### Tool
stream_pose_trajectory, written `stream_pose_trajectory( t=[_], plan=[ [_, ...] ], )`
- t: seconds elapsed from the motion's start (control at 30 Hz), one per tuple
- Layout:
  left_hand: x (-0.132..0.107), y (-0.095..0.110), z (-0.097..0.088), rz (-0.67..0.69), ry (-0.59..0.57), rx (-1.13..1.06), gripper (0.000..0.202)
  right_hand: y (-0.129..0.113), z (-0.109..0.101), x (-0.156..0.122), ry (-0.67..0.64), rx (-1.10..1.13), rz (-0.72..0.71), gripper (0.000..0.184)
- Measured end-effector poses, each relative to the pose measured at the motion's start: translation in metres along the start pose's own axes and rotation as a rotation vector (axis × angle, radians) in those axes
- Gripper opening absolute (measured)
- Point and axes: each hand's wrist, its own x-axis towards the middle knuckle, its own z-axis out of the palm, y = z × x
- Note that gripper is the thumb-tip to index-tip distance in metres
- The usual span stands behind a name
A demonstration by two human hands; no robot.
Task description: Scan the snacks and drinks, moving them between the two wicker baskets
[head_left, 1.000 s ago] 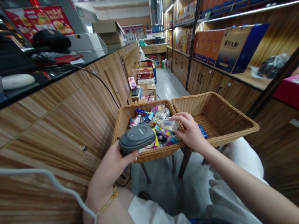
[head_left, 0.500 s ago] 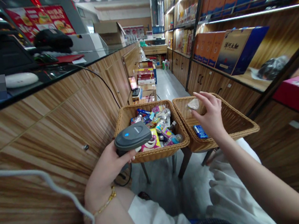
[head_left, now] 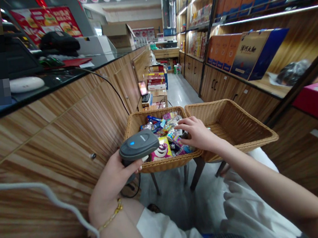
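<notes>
Item one: your left hand (head_left: 115, 170), raised at the near rim of the basket, fingers wrapped closed around a grey corded barcode scanner (head_left: 138, 145), its head tipped up over the basket; a gold bracelet (head_left: 110, 217) sits at the wrist. Item two: your right hand (head_left: 197, 134), forearm reaching in from the lower right, palm down, fingers (head_left: 183, 124) extended over the rim and curled at the heap; whether they grip anything, you cannot tell. Item three: a wicker basket (head_left: 158, 113) directly under those fingers, packed with small plastic bottles (head_left: 148, 126) and a cartoon-printed snack packet (head_left: 160, 149). Item four: a second wicker basket (head_left: 234, 115), rim touching the first on its right. Edges: wood-faced counter cabinets (head_left: 63, 146) stand just left; open air separates scanner and right hand.
</notes>
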Motion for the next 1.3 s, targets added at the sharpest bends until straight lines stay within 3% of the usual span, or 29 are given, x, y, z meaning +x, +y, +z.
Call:
stream_pose_trajectory(
  t=[0.1,0.27,0.4,0.77,0.9,1.07,1.3],
  plan=[
    [-0.002,0.001,-0.002,-0.025,0.006,-0.01,0.034,-0.015,0.004,0.013,-0.174,0.03,-0.124,0.058],
    [-0.002,-0.001,-0.004,-0.027,0.026,-0.011,0.033,-0.031,0.011,0.038,-0.334,0.147,-0.286,0.066],
    [-0.002,-0.005,-0.005,-0.021,0.013,-0.014,0.032,-0.034,0.017,0.052,-0.447,0.133,-0.335,0.049],
    [-0.002,-0.002,-0.005,-0.038,0.015,-0.037,0.037,-0.039,0.039,0.058,-0.325,-0.138,-0.244,0.052],
    [-0.003,-0.005,-0.006,-0.038,0.02,-0.024,0.04,-0.044,0.039,0.069,-0.344,-0.205,-0.188,0.059],
    [-0.003,-0.005,-0.007,-0.042,0.022,-0.026,0.043,-0.059,0.038,0.075,-0.361,-0.263,-0.115,0.077],
    [-0.002,0.0,-0.005,-0.022,0.023,-0.009,0.041,-0.084,0.052,0.076,-0.332,-0.306,-0.039,0.077]
  ],
)
